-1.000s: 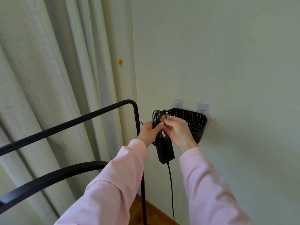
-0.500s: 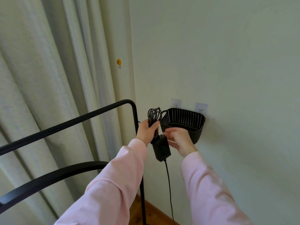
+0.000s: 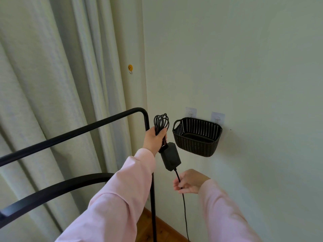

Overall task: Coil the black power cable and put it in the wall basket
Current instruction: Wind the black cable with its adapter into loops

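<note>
My left hand (image 3: 153, 138) grips a bundle of coiled black power cable (image 3: 161, 122), whose loops stick up above the fist. The black adapter brick (image 3: 170, 156) hangs just under that hand. From the brick the loose cable (image 3: 184, 212) runs down toward the floor. My right hand (image 3: 189, 181) pinches this loose cable a little below the brick. The dark woven wall basket (image 3: 197, 144) hangs on two clear hooks to the right of the coil, and looks empty.
A black metal rack frame (image 3: 87, 127) stands at the left, its post (image 3: 153, 206) running down beside my left arm. Pale curtains (image 3: 52, 84) hang behind it. A yellow smiley hook (image 3: 130, 67) sticks on the wall. Wooden floor (image 3: 157, 231) shows below.
My right hand has left the coil by the basket and dropped down to pinch the hanging cable below the brick. The left hand keeps the coil, slightly to the left.
</note>
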`<control>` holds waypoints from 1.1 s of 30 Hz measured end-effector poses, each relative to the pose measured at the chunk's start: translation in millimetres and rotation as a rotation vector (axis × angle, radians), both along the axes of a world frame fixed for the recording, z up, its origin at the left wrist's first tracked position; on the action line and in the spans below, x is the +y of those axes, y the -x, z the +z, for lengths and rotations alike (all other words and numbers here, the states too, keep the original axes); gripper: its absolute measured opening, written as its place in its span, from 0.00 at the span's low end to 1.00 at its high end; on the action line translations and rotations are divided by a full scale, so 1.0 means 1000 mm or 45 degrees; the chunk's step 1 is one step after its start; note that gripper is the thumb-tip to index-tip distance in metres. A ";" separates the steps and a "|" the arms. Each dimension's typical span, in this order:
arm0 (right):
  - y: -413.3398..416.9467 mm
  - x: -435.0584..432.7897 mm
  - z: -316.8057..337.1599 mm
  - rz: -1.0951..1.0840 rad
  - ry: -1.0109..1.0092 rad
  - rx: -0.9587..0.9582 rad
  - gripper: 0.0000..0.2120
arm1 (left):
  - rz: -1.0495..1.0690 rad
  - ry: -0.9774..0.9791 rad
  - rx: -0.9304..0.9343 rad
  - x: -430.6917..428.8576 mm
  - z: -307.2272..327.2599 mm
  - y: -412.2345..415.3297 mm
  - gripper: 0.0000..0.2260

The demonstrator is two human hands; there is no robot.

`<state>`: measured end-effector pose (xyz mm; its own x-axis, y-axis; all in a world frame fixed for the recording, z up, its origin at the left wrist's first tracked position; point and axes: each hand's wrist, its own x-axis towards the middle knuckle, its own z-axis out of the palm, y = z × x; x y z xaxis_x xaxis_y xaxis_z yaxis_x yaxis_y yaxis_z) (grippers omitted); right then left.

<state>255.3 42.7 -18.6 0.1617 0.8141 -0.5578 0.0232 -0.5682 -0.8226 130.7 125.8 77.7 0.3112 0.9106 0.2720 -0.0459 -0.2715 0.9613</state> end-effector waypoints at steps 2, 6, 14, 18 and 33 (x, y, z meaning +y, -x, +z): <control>-0.003 0.003 -0.001 -0.084 -0.029 -0.135 0.10 | -0.005 0.012 0.000 0.001 -0.002 0.002 0.11; -0.012 0.015 -0.007 -0.236 0.054 -0.408 0.11 | -0.058 0.010 0.021 0.005 -0.001 0.005 0.07; -0.006 0.026 0.006 -0.010 0.105 -1.026 0.09 | -0.074 -0.010 0.148 0.009 -0.008 -0.005 0.10; 0.005 0.030 0.034 0.077 0.056 -1.162 0.14 | -0.072 -0.047 0.236 0.008 -0.012 -0.011 0.11; 0.024 0.015 0.101 0.101 -0.483 -0.869 0.15 | -0.158 -0.224 0.502 0.008 -0.016 -0.011 0.13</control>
<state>231.3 57.9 82.1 0.3025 0.9524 -0.0374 0.6223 -0.2270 -0.7492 141.6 133.9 61.5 0.5261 0.8102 0.2583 0.2721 -0.4481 0.8516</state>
